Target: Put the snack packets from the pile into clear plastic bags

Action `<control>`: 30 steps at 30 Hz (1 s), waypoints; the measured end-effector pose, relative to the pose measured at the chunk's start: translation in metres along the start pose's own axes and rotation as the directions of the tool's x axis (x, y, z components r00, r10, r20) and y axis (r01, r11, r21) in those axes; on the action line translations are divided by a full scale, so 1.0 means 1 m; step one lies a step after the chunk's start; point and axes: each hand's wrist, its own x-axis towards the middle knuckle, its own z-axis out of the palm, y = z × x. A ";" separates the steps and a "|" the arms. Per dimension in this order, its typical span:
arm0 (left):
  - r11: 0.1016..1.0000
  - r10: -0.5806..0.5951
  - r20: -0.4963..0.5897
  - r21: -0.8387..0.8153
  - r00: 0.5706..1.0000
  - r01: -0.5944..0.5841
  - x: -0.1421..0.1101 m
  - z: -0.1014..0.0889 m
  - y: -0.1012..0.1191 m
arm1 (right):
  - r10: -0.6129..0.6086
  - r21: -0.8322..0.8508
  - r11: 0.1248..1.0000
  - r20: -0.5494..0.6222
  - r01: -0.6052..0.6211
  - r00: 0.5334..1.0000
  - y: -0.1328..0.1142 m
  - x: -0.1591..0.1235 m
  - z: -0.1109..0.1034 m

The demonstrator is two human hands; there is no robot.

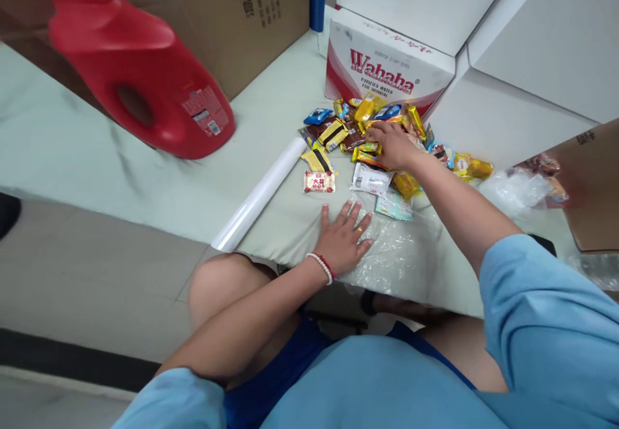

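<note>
Pale green table (pixel 145 177) held a heap of bright foil snack packets (pixel 358 135); the right hand (pixel 394 145) lay spread on it, the left hand (pixel 344 239) pressed flat on a clear plastic bag (pixel 401 255) nearer the person.

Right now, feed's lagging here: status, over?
Left hand flat on clear bag. Right hand in snack pile. White roll beside.

one head-worn camera looks steeply down and forward, close over the table (pixel 271 100) edge.
</note>
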 end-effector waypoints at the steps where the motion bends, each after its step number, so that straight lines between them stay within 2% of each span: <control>1: 1.000 0.001 0.006 -0.002 1.000 -0.001 0.000 0.000 0.000 | -0.002 -0.001 1.000 0.056 0.002 0.998 0.005 0.008 0.001; 4: 1.000 0.009 0.005 -0.013 1.000 -0.009 0.001 -0.001 -0.001 | -0.022 -0.034 0.999 0.166 0.028 0.986 0.021 0.017 -0.001; 7: 1.000 0.013 0.000 -0.024 1.000 -0.013 0.000 -0.001 -0.002 | -0.056 -0.053 0.996 0.156 0.065 0.986 0.031 0.006 -0.007; 9: 1.000 0.012 0.006 -0.028 1.000 -0.011 0.000 -0.002 -0.002 | -0.015 -0.040 0.999 0.067 0.018 0.998 0.035 -0.008 -0.013; 11: 0.999 0.013 0.007 -0.032 1.000 -0.012 -0.001 -0.002 -0.003 | 0.051 0.007 0.999 -0.070 -0.051 0.996 0.039 -0.027 -0.019; 14: 0.999 0.021 -0.005 -0.038 1.000 -0.021 -0.001 -0.001 -0.004 | 0.168 0.136 0.981 -0.276 -0.135 0.946 0.049 -0.059 -0.024; 16: 0.999 0.023 -0.012 -0.036 1.000 -0.023 -0.001 -0.001 -0.004 | 0.246 0.198 0.962 -0.346 -0.186 0.906 0.058 -0.079 -0.021; 17: 0.999 0.022 -0.013 -0.033 1.000 -0.023 -0.001 0.000 -0.004 | 0.258 0.200 0.960 -0.349 -0.197 0.901 0.062 -0.089 -0.016; 19: 0.999 0.018 -0.011 -0.027 1.000 -0.018 -0.001 0.000 -0.004 | 0.200 0.161 0.974 -0.284 -0.159 0.938 0.069 -0.104 -0.004; 21: 1.000 0.012 -0.002 -0.020 1.000 -0.012 0.000 0.000 -0.004 | 0.099 0.132 0.988 -0.135 -0.081 0.986 0.075 -0.114 0.008; 23: 1.000 0.011 0.010 -0.014 1.000 -0.011 0.000 -0.001 -0.003 | 0.046 0.162 0.986 -0.011 -0.044 0.999 0.079 -0.118 0.016; 24: 1.000 0.012 0.015 -0.012 1.000 -0.011 0.000 -0.001 -0.003 | 0.051 0.189 0.981 0.010 -0.051 0.999 0.080 -0.118 0.018; 27: 1.000 0.013 0.014 -0.007 1.000 -0.013 0.000 -0.001 -0.002 | 0.150 0.234 0.962 -0.036 -0.138 0.988 0.079 -0.112 0.017; 30: 1.000 0.007 0.002 -0.003 1.000 -0.007 0.000 -0.001 -0.002 | 0.257 0.172 0.954 -0.047 -0.246 0.965 0.070 -0.101 0.017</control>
